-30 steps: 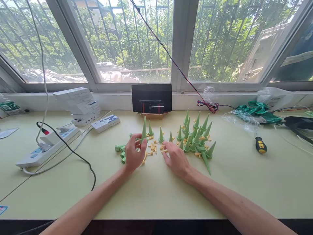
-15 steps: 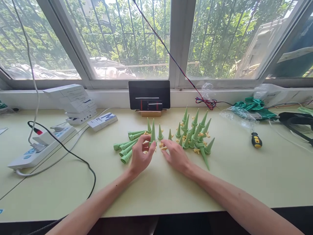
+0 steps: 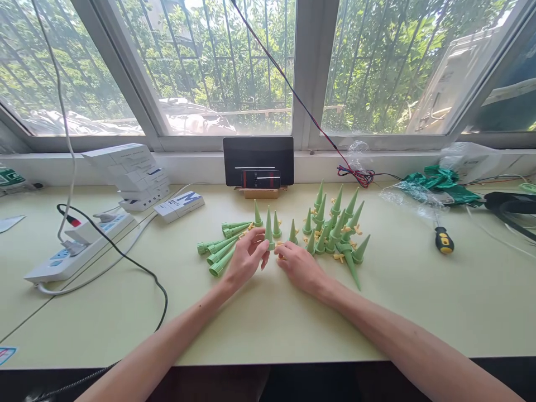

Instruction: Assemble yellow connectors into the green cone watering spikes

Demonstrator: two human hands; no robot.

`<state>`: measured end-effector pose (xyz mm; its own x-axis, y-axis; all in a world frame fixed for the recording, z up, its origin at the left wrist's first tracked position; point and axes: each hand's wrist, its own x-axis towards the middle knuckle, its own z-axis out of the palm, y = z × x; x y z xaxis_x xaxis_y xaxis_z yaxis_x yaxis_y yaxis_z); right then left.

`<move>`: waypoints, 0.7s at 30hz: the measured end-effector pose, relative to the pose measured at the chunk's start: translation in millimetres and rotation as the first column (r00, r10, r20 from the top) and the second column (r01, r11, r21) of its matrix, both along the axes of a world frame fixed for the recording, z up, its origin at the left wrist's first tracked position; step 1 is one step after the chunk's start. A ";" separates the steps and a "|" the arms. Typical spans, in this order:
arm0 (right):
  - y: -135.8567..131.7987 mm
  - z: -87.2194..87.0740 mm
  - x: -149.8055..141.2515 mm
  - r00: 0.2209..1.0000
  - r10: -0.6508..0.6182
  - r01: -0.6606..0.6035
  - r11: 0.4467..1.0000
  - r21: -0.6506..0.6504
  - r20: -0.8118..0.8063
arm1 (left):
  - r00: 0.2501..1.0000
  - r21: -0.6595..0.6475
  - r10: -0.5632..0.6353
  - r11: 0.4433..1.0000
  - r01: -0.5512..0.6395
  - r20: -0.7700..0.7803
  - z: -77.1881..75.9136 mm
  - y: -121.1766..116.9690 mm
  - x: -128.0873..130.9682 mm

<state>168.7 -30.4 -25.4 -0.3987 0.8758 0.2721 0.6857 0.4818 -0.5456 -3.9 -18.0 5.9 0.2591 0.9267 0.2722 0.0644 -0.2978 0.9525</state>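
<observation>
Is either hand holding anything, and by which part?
The left hand holds a green cone near its base; the right hand's hold can't be told.

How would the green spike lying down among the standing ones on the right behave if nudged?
The lying spike would probably roll in an arc, as it tapers to a point. It looks stiff, with straight sides and no sag. Its wide end lies close to upright green spikes, so a push might tip one over.
</observation>
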 end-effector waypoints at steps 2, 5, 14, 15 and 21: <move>-0.6 -1.1 0.7 1.000 0.017 -0.017 1.000 0.002 0.005 | 0.999 -0.036 -0.026 0.999 0.027 0.030 2.0 1.2 -0.4; -2.1 -0.2 1.4 0.999 0.031 -0.031 1.000 0.001 0.030 | 0.994 -0.090 -0.067 0.993 0.075 0.087 3.3 5.0 -2.2; -1.6 2.4 0.7 0.989 0.093 -0.091 0.996 0.023 -0.118 | 0.980 -0.190 -0.083 0.975 0.118 0.181 -1.4 15.2 -6.9; -1.1 1.5 0.5 0.985 0.102 -0.099 0.995 0.028 -0.142 | 0.981 -0.184 -0.079 0.976 0.112 0.177 -1.3 15.1 -6.7; -1.5 0.7 -0.2 0.956 0.164 -0.153 0.986 0.064 -0.243 | 0.996 -0.085 0.019 0.996 -0.011 0.085 1.5 10.2 -2.6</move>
<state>168.5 -31.9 -24.7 -0.4475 0.7916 0.4161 0.4452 0.6007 -0.6640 -6.5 -7.8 7.5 0.2242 0.9508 0.2137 -0.0142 -0.2161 0.9763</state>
